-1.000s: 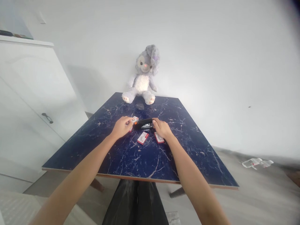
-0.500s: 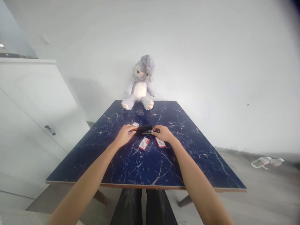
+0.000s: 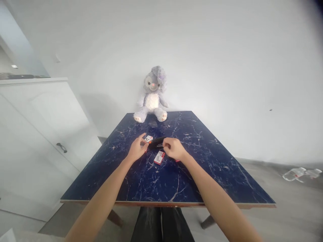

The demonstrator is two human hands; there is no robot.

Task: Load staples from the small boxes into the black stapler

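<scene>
A black stapler [image 3: 156,143] with an orange part lies crosswise between my hands, over the middle of the table. My left hand [image 3: 137,148] pinches its left end near the orange part, thumb and fingers closed. At the right end my right hand [image 3: 174,149] is curled, fingers wrapped in; they cover that end. A metal strip shows below the black body. Just below the stapler is a small white and red box [image 3: 159,157], like a staple box. Another box [image 3: 148,138] sits behind my left fingertips. Mostly hidden under my right hand is a third box [image 3: 178,160].
The blue marble-patterned table [image 3: 151,188] reaches to the wall. At its far edge sits a grey plush rabbit [image 3: 152,97]. A white cabinet [image 3: 37,141] stands on the left. Clear plastic bottles [image 3: 295,174] lie on the floor at right.
The view has shifted slightly. My right hand has curled more and turned over the stapler's right end, now covering most of the box below it. My left hand still grips the left end.
</scene>
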